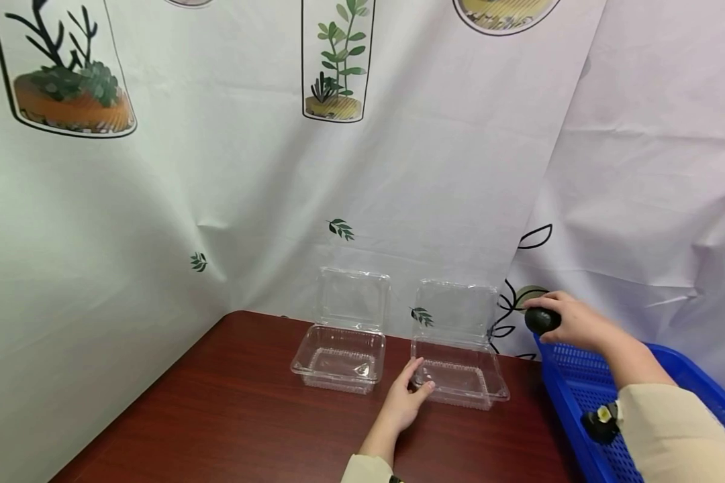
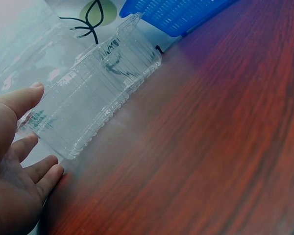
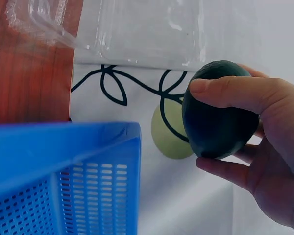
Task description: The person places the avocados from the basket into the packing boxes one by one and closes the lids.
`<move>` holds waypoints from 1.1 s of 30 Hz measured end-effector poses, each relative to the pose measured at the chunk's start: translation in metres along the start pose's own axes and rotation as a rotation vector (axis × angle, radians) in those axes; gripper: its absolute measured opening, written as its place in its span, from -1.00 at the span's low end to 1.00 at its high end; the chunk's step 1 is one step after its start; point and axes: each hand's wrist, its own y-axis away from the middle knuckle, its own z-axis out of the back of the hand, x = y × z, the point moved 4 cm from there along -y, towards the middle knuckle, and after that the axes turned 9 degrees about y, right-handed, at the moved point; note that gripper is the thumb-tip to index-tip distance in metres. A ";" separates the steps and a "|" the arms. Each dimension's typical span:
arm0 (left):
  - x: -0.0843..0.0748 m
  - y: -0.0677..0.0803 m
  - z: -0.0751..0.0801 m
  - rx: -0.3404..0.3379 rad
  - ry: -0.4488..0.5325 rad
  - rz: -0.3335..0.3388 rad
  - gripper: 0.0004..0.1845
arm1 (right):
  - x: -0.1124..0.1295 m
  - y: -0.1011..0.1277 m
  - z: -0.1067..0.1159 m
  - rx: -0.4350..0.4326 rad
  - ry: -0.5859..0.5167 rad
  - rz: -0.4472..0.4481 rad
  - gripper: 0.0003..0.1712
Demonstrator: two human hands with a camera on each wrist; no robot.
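In the head view my right hand [image 1: 580, 323] holds a dark green avocado [image 1: 542, 320] above the far end of the blue basket. The right wrist view shows the thumb across the avocado [image 3: 218, 115] and the other fingers under and behind it. My left hand [image 1: 402, 400] is at the near left corner of the right clear plastic clamshell container [image 1: 459, 377], whose lid [image 1: 456, 310] stands up. Thumb and fingers are spread, fingertips right at the rim; the left wrist view shows the container wall [image 2: 95, 100] just beyond them.
A second clear clamshell [image 1: 338, 355], lid raised, sits left of the first on the dark red wooden table [image 1: 235, 409]. The blue perforated basket [image 1: 570, 416] stands along the right side. Behind hangs a white patterned cloth [image 1: 266, 201].
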 end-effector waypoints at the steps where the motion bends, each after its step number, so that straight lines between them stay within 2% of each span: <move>1: 0.001 0.000 0.000 0.000 0.003 0.004 -0.47 | 0.002 0.000 0.000 -0.004 -0.005 0.003 -0.30; 11: 0.002 -0.001 0.000 0.001 0.003 0.008 -0.46 | 0.012 -0.007 -0.006 0.015 -0.136 0.025 -0.32; 20: 0.002 0.000 0.000 -0.008 -0.008 0.019 -0.46 | 0.018 -0.010 -0.008 0.005 -0.139 0.027 -0.41; 28: 0.002 -0.001 0.001 -0.008 0.000 0.012 -0.46 | 0.028 -0.013 -0.012 0.082 -0.156 -0.001 -0.54; 33: 0.002 0.000 0.001 -0.010 0.002 0.013 -0.46 | 0.032 -0.018 -0.016 0.108 -0.138 -0.019 -0.53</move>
